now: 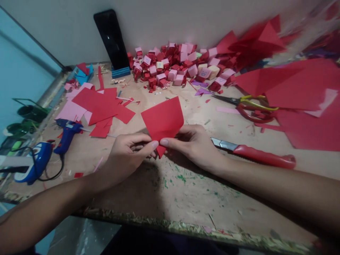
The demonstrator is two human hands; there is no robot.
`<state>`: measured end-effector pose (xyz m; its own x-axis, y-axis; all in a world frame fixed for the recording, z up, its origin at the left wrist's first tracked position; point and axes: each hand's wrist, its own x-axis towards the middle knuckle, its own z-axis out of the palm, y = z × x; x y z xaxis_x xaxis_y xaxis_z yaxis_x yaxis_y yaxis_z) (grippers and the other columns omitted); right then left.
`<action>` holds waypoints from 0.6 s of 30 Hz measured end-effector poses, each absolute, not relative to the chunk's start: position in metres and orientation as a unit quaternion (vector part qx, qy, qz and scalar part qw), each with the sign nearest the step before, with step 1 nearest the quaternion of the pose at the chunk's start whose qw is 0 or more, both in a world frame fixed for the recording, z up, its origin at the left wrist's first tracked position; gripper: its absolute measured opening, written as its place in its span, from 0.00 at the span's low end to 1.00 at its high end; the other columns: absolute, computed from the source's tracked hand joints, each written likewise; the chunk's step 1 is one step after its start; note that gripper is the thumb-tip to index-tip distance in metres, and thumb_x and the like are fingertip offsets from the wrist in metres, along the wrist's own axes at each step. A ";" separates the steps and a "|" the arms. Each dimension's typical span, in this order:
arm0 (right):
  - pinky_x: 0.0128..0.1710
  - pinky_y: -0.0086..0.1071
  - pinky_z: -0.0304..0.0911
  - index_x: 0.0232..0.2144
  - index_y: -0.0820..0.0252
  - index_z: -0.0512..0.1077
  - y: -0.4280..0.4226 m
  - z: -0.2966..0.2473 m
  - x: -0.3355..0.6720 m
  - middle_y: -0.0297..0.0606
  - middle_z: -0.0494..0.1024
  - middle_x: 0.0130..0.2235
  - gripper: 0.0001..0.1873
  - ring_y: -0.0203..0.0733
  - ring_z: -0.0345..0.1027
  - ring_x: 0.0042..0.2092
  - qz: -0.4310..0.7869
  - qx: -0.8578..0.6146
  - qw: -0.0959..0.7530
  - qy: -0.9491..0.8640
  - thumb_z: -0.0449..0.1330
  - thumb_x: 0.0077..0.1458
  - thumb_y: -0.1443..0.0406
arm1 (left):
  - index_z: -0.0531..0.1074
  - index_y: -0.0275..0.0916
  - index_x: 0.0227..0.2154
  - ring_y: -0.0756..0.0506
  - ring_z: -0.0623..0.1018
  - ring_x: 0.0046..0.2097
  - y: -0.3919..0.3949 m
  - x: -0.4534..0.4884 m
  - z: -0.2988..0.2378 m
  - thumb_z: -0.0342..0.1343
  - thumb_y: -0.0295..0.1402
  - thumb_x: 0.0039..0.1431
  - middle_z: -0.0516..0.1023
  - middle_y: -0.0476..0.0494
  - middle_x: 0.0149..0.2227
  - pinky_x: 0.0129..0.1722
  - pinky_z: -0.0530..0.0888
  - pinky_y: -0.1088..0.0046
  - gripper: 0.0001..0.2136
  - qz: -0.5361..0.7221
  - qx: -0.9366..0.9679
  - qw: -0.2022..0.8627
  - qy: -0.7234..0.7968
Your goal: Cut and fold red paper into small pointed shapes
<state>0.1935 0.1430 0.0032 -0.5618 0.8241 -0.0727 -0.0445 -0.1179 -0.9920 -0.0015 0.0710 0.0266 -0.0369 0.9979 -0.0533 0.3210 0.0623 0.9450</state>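
A red paper piece stands tilted up over the middle of the wooden table. My left hand pinches its lower corner from the left, thumb and fingers pressed together. From the right, my right hand pinches the same lower edge, its thumb tip almost meeting the left thumb. The paper's bottom point pokes out below the fingers.
A red-handled utility knife lies just right of my right hand. Scissors rest further back. A pile of small red and pink paper cubes sits against the wall by a black phone. Red and pink sheets and a blue glue gun lie left; large red sheets right.
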 end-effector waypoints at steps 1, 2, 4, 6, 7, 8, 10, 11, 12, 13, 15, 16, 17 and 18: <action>0.24 0.31 0.63 0.30 0.61 0.83 0.143 0.003 0.193 0.37 0.81 0.27 0.14 0.36 0.67 0.25 0.666 -0.337 0.325 -0.581 0.75 0.52 0.56 | 0.81 0.39 0.26 0.49 0.82 0.29 0.071 -0.001 0.027 0.63 0.36 0.64 0.82 0.48 0.26 0.30 0.79 0.78 0.11 0.404 0.553 0.420 0.596; 0.24 0.31 0.63 0.30 0.61 0.83 0.143 0.003 0.194 0.38 0.81 0.28 0.14 0.37 0.68 0.26 0.664 -0.338 0.325 -0.583 0.75 0.53 0.55 | 0.81 0.39 0.26 0.49 0.82 0.29 0.072 -0.001 0.027 0.63 0.35 0.64 0.82 0.48 0.26 0.30 0.79 0.78 0.11 0.406 0.552 0.419 0.595; 0.25 0.32 0.64 0.31 0.61 0.84 0.143 0.003 0.194 0.38 0.82 0.29 0.14 0.38 0.70 0.27 0.657 -0.336 0.326 -0.591 0.75 0.53 0.56 | 0.80 0.39 0.25 0.49 0.82 0.28 0.073 0.000 0.028 0.63 0.34 0.63 0.82 0.48 0.26 0.30 0.79 0.78 0.11 0.409 0.552 0.420 0.593; 0.27 0.32 0.65 0.31 0.61 0.84 0.144 0.002 0.194 0.39 0.83 0.30 0.13 0.39 0.71 0.29 0.650 -0.333 0.330 -0.597 0.76 0.52 0.56 | 0.80 0.39 0.25 0.50 0.82 0.29 0.073 0.000 0.028 0.63 0.33 0.63 0.82 0.49 0.26 0.30 0.79 0.79 0.11 0.411 0.554 0.423 0.588; 0.27 0.32 0.65 0.31 0.61 0.84 0.144 0.002 0.194 0.39 0.83 0.30 0.13 0.39 0.71 0.29 0.648 -0.334 0.331 -0.599 0.76 0.52 0.57 | 0.80 0.39 0.25 0.50 0.82 0.29 0.073 0.000 0.028 0.63 0.33 0.63 0.82 0.49 0.26 0.30 0.79 0.80 0.11 0.412 0.554 0.425 0.586; 0.27 0.32 0.65 0.31 0.61 0.84 0.144 0.002 0.194 0.38 0.83 0.30 0.13 0.39 0.71 0.29 0.646 -0.335 0.332 -0.600 0.76 0.52 0.57 | 0.80 0.39 0.25 0.50 0.82 0.29 0.073 0.001 0.028 0.63 0.34 0.64 0.82 0.49 0.26 0.30 0.79 0.80 0.11 0.413 0.552 0.427 0.585; 0.27 0.32 0.64 0.31 0.61 0.84 0.144 0.001 0.194 0.38 0.83 0.29 0.13 0.38 0.70 0.28 0.646 -0.338 0.328 -0.601 0.76 0.53 0.56 | 0.80 0.39 0.25 0.50 0.82 0.28 0.072 0.001 0.028 0.64 0.35 0.63 0.82 0.49 0.26 0.30 0.80 0.79 0.11 0.418 0.540 0.431 0.589; 0.27 0.32 0.64 0.30 0.61 0.84 0.144 0.001 0.194 0.38 0.82 0.28 0.13 0.38 0.70 0.28 0.646 -0.337 0.324 -0.603 0.75 0.53 0.56 | 0.80 0.39 0.25 0.49 0.82 0.28 0.072 0.001 0.028 0.64 0.36 0.63 0.82 0.49 0.25 0.29 0.80 0.78 0.11 0.421 0.534 0.431 0.593; 0.27 0.32 0.64 0.30 0.61 0.84 0.144 0.001 0.194 0.38 0.82 0.28 0.14 0.38 0.69 0.28 0.647 -0.336 0.322 -0.604 0.75 0.53 0.56 | 0.79 0.39 0.24 0.49 0.82 0.28 0.071 0.001 0.029 0.65 0.36 0.63 0.81 0.49 0.25 0.29 0.80 0.78 0.12 0.423 0.530 0.428 0.598; 0.27 0.32 0.64 0.30 0.61 0.83 0.144 0.001 0.194 0.38 0.81 0.28 0.14 0.38 0.69 0.27 0.647 -0.334 0.319 -0.607 0.75 0.53 0.55 | 0.79 0.40 0.24 0.49 0.82 0.27 0.071 0.001 0.029 0.65 0.37 0.63 0.81 0.49 0.24 0.28 0.80 0.78 0.12 0.423 0.529 0.422 0.603; 0.27 0.32 0.64 0.30 0.61 0.83 0.144 0.003 0.194 0.37 0.81 0.28 0.15 0.38 0.68 0.27 0.650 -0.332 0.315 -0.607 0.75 0.53 0.55 | 0.79 0.40 0.24 0.49 0.82 0.27 0.072 0.001 0.030 0.64 0.37 0.64 0.81 0.49 0.24 0.27 0.80 0.78 0.13 0.421 0.530 0.408 0.612; 0.27 0.32 0.63 0.30 0.61 0.83 0.144 0.004 0.194 0.37 0.80 0.28 0.15 0.37 0.68 0.27 0.654 -0.331 0.312 -0.604 0.75 0.53 0.55 | 0.80 0.40 0.24 0.49 0.81 0.27 0.072 0.001 0.031 0.64 0.37 0.64 0.81 0.49 0.24 0.27 0.80 0.78 0.13 0.420 0.532 0.403 0.615; 0.27 0.32 0.63 0.31 0.61 0.83 0.143 0.005 0.194 0.36 0.79 0.27 0.15 0.37 0.67 0.27 0.662 -0.328 0.309 -0.599 0.75 0.54 0.54 | 0.80 0.40 0.24 0.49 0.81 0.26 0.073 0.001 0.032 0.64 0.37 0.64 0.81 0.49 0.24 0.27 0.80 0.78 0.13 0.419 0.534 0.398 0.617; 0.26 0.31 0.62 0.31 0.61 0.83 0.143 0.006 0.194 0.35 0.78 0.26 0.15 0.36 0.66 0.27 0.672 -0.325 0.305 -0.591 0.75 0.54 0.54 | 0.80 0.40 0.23 0.49 0.81 0.26 0.073 0.001 0.032 0.64 0.36 0.63 0.81 0.49 0.24 0.26 0.79 0.78 0.13 0.417 0.537 0.394 0.618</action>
